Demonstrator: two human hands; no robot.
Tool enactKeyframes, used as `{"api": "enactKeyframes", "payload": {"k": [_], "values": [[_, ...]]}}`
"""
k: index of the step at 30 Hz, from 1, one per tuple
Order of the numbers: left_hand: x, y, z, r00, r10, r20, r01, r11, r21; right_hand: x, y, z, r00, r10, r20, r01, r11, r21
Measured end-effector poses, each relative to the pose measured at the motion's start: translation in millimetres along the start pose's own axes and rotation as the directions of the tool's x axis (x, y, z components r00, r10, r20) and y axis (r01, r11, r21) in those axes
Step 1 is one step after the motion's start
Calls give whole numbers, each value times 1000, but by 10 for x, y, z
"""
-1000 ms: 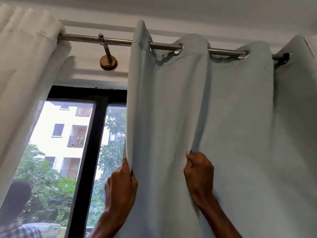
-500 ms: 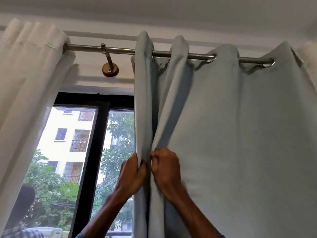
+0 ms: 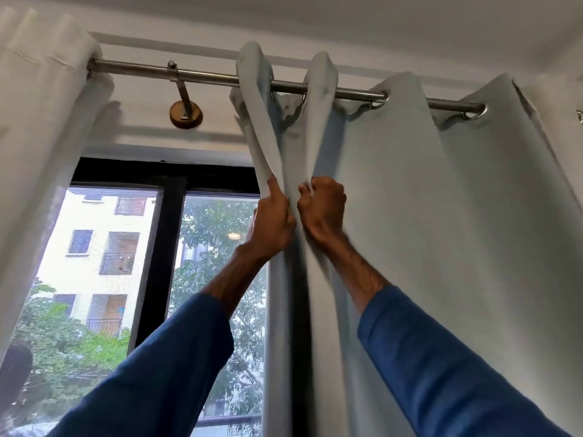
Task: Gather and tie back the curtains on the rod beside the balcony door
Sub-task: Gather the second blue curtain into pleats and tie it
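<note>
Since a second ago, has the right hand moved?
Yes. The right hand has shifted up and left, toward the rod's wall bracket, pulling the curtain over beside the left hand.

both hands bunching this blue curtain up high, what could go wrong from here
Both the left hand and right hand grip only the first folds of the blue curtain; the wide panel to the right hangs ungathered, so the bundle may slip apart. Pulling downward could strain the rod at its bracket.
</note>
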State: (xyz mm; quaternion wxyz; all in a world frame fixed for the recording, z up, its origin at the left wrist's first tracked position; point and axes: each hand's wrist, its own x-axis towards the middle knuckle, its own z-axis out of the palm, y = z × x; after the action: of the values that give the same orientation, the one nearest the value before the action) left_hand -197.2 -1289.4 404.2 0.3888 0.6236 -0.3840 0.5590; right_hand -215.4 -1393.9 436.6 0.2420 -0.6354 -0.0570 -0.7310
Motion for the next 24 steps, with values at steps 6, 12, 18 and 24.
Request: {"api": "enactKeyframes", "payload": {"k": [6,12,18,24], "values": [[145,-81,-2,998,-55,-8,54,991,-125,8,-206,-13,975,-222,-13,222,974,-37],[180,237,161,949,-315,19,308,910,-277,-250,202,-199,961,-227,155,225,974,30],[213,357,410,918,-390,-71,396,915,85,-670,542,-642,884,-251,394,138,946,293],[206,133,480,947,-308,-95,320,933,162,121,1386,-1414,963,-79,-257,53,993,-107]]}}
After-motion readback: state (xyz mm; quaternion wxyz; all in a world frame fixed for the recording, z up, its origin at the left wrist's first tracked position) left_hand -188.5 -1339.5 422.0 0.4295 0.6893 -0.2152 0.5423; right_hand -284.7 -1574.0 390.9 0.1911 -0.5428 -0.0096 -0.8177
